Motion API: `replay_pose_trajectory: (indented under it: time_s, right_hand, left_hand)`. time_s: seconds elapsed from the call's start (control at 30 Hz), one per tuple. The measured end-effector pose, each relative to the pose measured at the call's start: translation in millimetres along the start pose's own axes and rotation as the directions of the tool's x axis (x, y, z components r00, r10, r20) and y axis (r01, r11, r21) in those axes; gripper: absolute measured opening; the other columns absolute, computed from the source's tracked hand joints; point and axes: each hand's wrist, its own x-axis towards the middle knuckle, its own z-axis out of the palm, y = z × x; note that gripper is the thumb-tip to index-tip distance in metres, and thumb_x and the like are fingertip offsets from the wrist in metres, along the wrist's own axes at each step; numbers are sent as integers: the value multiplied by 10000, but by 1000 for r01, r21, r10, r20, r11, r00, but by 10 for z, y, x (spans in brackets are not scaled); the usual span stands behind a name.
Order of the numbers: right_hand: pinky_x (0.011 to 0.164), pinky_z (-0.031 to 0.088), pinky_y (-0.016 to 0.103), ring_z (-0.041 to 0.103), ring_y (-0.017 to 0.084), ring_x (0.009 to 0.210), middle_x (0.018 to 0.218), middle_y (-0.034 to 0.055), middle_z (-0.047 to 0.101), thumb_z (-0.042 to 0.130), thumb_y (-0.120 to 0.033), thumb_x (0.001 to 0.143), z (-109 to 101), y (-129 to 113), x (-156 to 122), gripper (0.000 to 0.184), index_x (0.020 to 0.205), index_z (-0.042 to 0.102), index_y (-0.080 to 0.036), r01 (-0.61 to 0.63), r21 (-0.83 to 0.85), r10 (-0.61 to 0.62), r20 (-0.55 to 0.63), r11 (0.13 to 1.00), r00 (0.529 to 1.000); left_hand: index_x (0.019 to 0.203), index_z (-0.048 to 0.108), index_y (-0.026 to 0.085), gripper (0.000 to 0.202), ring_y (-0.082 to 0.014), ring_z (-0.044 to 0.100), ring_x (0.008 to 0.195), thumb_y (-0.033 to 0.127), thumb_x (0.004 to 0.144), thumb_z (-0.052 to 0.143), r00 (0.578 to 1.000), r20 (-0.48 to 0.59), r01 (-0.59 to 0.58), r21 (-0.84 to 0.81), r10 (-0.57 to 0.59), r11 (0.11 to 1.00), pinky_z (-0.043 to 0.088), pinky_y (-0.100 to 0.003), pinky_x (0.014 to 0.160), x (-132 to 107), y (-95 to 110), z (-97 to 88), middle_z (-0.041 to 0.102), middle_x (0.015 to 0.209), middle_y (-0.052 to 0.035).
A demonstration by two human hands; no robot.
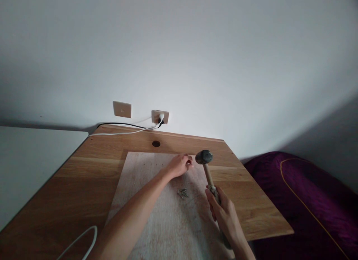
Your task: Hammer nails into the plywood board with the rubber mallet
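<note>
place: a room in a home
surface: wooden desk surface [84, 166] with a cable hole [156, 143], against a plain white wall [195, 58]
wall fittings: switch plate [122, 109], socket [160, 116] with plugged cables
beside it: purple cushioned seat [307, 193]

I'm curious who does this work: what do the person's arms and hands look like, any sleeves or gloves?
No sleeves, gloves, watch, rings or bracelets show: the left hand and the right hand are bare, as is everything up to the picture's edge.

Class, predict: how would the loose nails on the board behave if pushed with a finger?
The nails look thin and small, so probably light and easily scattered. Lying loose on the flat board, they would likely roll or skid.
</note>
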Motion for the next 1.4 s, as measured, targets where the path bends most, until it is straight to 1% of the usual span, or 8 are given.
replay_pose_trajectory:
  time_s: [0.17,0.3,0.53,0.73,0.83,1.1,1.4]
  right_hand:
    - [454,356,242,441,126,449,526,-65,453,547,-741,867,-2,-14,-5,521,800,571,-224,-14,2,14,-4,1000,1000]
    - [433,346,240,439,127,424,502,-73,442,546,-746,864,5,-14,4,525,823,580,-224,-26,7,26,11,1000,1000]
    - [441,357,236,467,128,453,546,-37,523,557,-725,860,-1,-39,17,543,866,652,-191,-11,-14,10,-7,1000,1000]
    - [442,357,243,441,130,444,534,-59,458,533,-744,872,6,-31,15,538,853,611,-211,-24,-11,24,25,1000,999]
    - [425,344,240,438,129,426,522,-63,453,526,-751,871,12,-26,15,544,859,608,-214,-34,7,34,44,999,998]
    - [465,384,245,509,154,478,543,-25,535,520,-747,872,-8,-44,15,569,877,665,-197,11,-64,-9,17,998,1000]
    - [452,388,241,524,162,481,548,-14,555,530,-733,869,7,-15,40,560,891,682,-194,34,-70,-34,11,997,999]
  left_hand:
    - [899,772,165,68,-190,697,872,137,860,724,1000,-9,-1,-25,1,1000,521,-281,868,7,-11,6,751,945,-60]
    - [903,778,156,82,-181,700,854,120,855,722,1000,-17,-12,-42,12,999,525,-268,851,8,-7,5,764,944,-62]
    - [915,790,169,106,-179,709,847,140,859,706,1000,-11,5,-48,-6,999,541,-277,863,12,-11,8,778,954,-61]
    - [912,791,166,118,-178,714,848,112,848,707,1000,-12,-5,-60,4,998,542,-276,855,20,-25,21,781,958,-63]
    - [917,793,168,125,-178,715,844,116,850,701,1000,-11,1,-56,-2,998,540,-270,849,25,-20,21,783,959,-61]
    - [913,802,167,148,-191,723,856,101,846,688,1000,-3,5,-45,-5,999,536,-269,847,19,15,-4,794,980,-69]
    - [928,804,181,188,-189,724,875,104,862,646,1000,1,8,-37,-8,999,535,-270,862,22,-8,8,793,995,-61]
